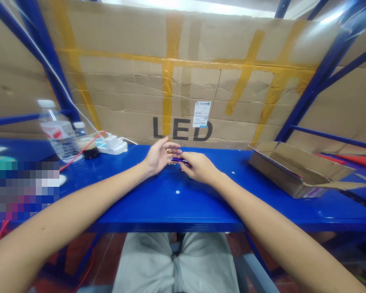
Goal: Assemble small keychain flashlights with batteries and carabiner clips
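Note:
Both my hands meet over the middle of the blue table (171,203). My right hand (198,167) is closed around a thin purple pen-like object (179,160), which points left. My left hand (160,156) is beside its tip, palm turned inward, fingers loosely curled and touching the purple object's end. A small metallic bit shows between the fingers, too small to name. My knees in light trousers show below the table's front edge.
Two clear plastic bottles (59,132) and a dark-filled cup (88,146) stand at the left, beside a white power strip (111,144) with a red wire. An open cardboard box (293,169) lies at the right. A taped cardboard wall (183,81) backs the table.

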The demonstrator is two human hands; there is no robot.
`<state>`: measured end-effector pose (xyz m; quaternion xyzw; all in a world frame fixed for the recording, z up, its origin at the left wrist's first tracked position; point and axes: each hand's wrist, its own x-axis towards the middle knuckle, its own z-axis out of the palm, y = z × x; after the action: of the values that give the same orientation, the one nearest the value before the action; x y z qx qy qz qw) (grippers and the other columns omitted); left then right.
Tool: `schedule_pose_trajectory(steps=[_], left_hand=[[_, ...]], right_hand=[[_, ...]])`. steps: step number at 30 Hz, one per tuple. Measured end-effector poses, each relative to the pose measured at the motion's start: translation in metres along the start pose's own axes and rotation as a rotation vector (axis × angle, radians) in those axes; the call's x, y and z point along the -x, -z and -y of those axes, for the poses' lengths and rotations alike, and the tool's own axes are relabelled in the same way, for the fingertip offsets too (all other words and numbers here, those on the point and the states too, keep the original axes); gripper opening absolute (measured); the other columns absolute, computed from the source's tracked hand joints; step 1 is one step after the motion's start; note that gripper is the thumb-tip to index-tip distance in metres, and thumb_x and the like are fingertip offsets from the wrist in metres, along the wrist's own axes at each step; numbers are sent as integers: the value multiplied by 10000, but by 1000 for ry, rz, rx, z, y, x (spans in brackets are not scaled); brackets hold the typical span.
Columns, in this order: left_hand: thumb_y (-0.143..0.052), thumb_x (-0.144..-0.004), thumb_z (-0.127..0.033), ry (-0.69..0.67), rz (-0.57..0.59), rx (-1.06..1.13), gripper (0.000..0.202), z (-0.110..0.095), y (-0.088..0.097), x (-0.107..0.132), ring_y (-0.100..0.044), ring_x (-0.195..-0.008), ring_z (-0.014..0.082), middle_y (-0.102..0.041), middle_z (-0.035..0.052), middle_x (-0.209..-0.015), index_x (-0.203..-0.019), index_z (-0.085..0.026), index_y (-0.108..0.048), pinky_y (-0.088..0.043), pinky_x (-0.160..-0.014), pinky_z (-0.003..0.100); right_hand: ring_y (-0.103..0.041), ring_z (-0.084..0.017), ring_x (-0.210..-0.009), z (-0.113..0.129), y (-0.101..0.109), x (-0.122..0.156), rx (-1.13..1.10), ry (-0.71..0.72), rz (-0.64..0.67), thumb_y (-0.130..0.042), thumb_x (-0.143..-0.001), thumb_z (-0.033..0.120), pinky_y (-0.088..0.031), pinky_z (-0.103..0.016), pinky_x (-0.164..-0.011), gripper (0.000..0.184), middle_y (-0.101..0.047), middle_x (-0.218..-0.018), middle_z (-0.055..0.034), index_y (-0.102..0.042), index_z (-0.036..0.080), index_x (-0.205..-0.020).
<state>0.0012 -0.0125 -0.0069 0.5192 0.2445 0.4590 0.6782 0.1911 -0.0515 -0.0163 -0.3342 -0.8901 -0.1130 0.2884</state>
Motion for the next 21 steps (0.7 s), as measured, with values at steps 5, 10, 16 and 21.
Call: schedule_pose_trajectory(steps=[5, 10, 16, 21], left_hand=[[-481, -889, -541, 12, 6, 43, 475, 0, -1, 1, -657, -788, 225, -707, 127, -861, -899, -121, -704, -506, -689, 340], [-476, -895, -536, 6, 25, 63, 479, 0, -1, 1, -660, -778, 213, -708, 122, -855, -900, -116, -704, -513, -713, 340], [-470, -894, -545, 14, 21, 59, 484, -1, -2, 1, -661, -772, 222, -710, 124, -858, -902, -120, -702, -510, -691, 342], [-469, -900, -536, 20, 26, 85, 489, -1, -1, 1, -655, -765, 217, -699, 126, -848, -899, -106, -702, -511, -679, 330]], right_hand=[[-645, -221, -846, 0, 0, 1, -10, 6, -7, -506, -934, 214, -447, -305, -735, 163, -720, -970, -122, -626, 155, -1026], [-654, -230, -875, -1, 0, 1, -15, 9, -8, -518, -927, 216, -463, -315, -760, 176, -727, -999, -121, -637, 152, -1042], [-654, -225, -851, -1, 0, 1, -16, 11, -27, -517, -932, 228, -466, -313, -750, 170, -725, -963, -122, -635, 150, -1027], [-654, -224, -868, -2, -1, 1, -6, 44, -37, -508, -933, 213, -465, -314, -757, 178, -724, -987, -122, -636, 151, -1040]])
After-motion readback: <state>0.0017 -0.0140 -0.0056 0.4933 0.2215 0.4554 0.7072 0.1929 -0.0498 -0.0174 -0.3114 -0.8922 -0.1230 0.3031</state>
